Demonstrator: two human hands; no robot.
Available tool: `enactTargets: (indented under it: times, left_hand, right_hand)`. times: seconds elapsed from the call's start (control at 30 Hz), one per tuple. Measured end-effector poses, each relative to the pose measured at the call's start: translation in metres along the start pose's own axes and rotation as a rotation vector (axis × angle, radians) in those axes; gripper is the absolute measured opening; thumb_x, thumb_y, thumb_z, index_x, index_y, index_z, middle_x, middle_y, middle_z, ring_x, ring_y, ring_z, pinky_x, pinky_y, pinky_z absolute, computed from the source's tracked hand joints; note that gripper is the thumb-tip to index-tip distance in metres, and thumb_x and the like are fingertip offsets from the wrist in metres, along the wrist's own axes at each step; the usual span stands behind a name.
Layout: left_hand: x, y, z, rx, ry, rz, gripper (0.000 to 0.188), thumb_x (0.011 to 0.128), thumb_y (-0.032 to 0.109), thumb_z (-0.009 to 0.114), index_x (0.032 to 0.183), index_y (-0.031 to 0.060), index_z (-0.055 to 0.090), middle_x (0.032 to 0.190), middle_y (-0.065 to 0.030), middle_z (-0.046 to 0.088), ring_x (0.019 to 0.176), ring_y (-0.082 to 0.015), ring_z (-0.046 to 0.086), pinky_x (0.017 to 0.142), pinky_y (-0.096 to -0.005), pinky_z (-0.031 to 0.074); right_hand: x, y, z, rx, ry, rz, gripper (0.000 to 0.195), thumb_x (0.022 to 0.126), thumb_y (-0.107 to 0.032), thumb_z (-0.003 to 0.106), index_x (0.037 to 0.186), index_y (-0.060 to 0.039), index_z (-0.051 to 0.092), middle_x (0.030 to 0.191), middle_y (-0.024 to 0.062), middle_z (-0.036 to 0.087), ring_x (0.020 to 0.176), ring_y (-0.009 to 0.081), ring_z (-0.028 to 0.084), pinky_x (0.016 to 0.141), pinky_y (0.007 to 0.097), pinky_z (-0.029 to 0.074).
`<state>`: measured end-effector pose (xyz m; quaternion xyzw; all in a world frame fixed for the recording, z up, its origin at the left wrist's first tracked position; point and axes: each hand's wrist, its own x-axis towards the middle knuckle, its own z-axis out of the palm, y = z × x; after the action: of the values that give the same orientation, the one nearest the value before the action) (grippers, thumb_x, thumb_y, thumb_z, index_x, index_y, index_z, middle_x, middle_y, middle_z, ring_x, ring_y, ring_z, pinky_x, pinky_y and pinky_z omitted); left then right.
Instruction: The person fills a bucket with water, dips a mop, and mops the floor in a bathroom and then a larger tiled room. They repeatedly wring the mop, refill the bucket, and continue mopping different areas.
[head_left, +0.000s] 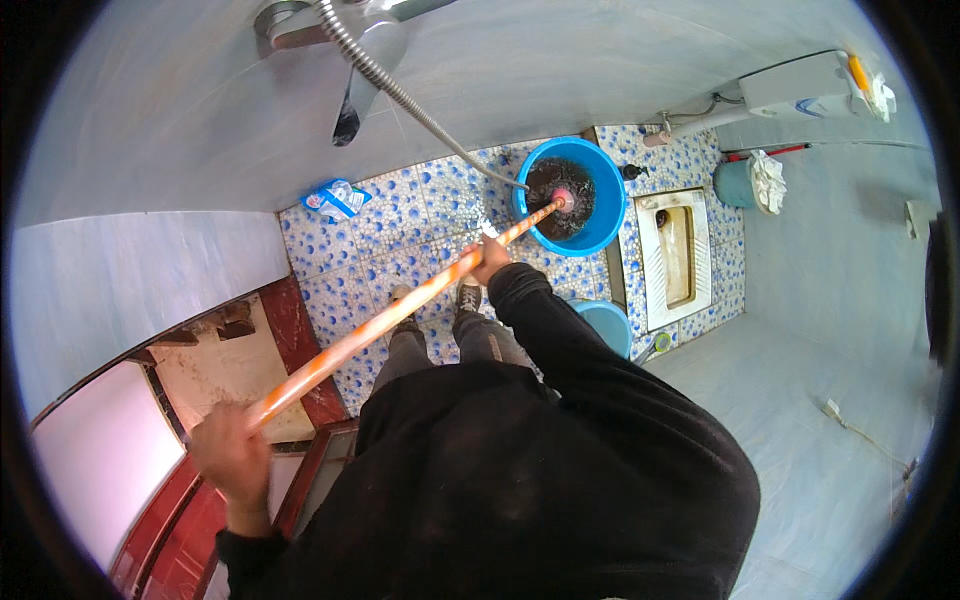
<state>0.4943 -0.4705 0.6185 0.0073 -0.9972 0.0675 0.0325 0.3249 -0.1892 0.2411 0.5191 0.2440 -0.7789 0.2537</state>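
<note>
An orange-and-white striped pole (375, 325) runs slantwise across the view, held in both my hands. My left hand (234, 450) grips its upper end at the lower left. Farther down the shaft, my right hand (487, 257) is closed around it. The pole's pink fitting (562, 198) reaches into a blue plastic bucket (611, 180). Dark, frothy water (544, 176) fills the lower part of the bucket and hides whatever is on the pole's end. A metal shower hose (420, 112) hangs down with its lower end inside the bucket's left rim.
Right of the bucket, a squat toilet (705, 259) is set in a raised step. A light-blue basin (611, 322) stands near my right sleeve. A blue-and-white plastic packet (336, 200) lies by the wall. A waste bin (731, 185) is at the far right, and a red doorsill (300, 337) at left.
</note>
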Motion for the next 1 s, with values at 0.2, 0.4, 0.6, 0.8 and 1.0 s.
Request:
enactTargets:
  times: [0.2, 0.4, 0.6, 0.8, 1.0]
  left_hand:
    - [0.055, 0.078, -0.001, 0.033, -0.169, -0.023, 0.012, 0.06, 0.009, 0.054, 0.071, 0.0054, 0.049, 0.071, -0.0087, 0.046, 0.065, -0.0243, 0.047, 0.058, -0.0343, 0.035]
    - [-0.046, 0.03, 0.073, 0.008, -0.153, -0.146, 0.012, 0.064, 0.015, 0.055, 0.066, 0.0071, 0.046, 0.06, -0.0088, 0.045, 0.056, -0.0264, 0.047, 0.051, -0.0366, 0.035]
    - [-0.187, -0.072, 0.119, -0.038, -0.091, -0.335, 0.012, 0.065, 0.015, 0.054, 0.063, 0.0077, 0.045, 0.057, -0.0093, 0.047, 0.055, -0.0293, 0.047, 0.05, -0.0389, 0.035]
    - [-0.255, -0.147, 0.165, -0.098, -0.147, -0.368, 0.01, 0.065, 0.012, 0.053, 0.063, 0.0065, 0.045, 0.058, -0.0095, 0.048, 0.057, -0.0306, 0.047, 0.053, -0.0405, 0.035]
    - [-0.276, -0.193, 0.206, -0.196, -0.154, -0.336, 0.01, 0.063, 0.01, 0.056, 0.064, 0.0068, 0.047, 0.063, -0.0088, 0.049, 0.062, -0.0292, 0.048, 0.057, -0.0394, 0.036]
  right_hand:
    - [0.037, -0.06, -0.014, 0.035, 0.117, -0.119, 0.017, 0.084, -0.017, 0.047, 0.095, -0.0059, 0.04, 0.078, 0.0102, 0.046, 0.057, 0.0202, 0.045, 0.049, 0.0321, 0.042]
    - [0.052, -0.016, -0.036, 0.022, 0.139, -0.115, 0.01, 0.08, -0.014, 0.046, 0.076, -0.0095, 0.038, 0.059, 0.0045, 0.04, 0.051, 0.0209, 0.042, 0.048, 0.0339, 0.04]
    - [-0.033, 0.09, -0.025, -0.131, 0.207, 0.052, 0.027, 0.079, -0.021, 0.043, 0.058, -0.0054, 0.036, 0.053, 0.01, 0.039, 0.052, 0.0267, 0.044, 0.059, 0.042, 0.043]
    - [-0.108, 0.128, 0.007, -0.036, 0.228, 0.106, 0.02, 0.079, -0.014, 0.044, 0.063, -0.0065, 0.034, 0.058, 0.0078, 0.036, 0.055, 0.0228, 0.042, 0.062, 0.0415, 0.044]
    - [-0.145, 0.148, 0.027, -0.071, 0.201, 0.1, 0.021, 0.081, -0.014, 0.041, 0.063, -0.0058, 0.034, 0.06, 0.0091, 0.036, 0.058, 0.0238, 0.042, 0.067, 0.0426, 0.042]
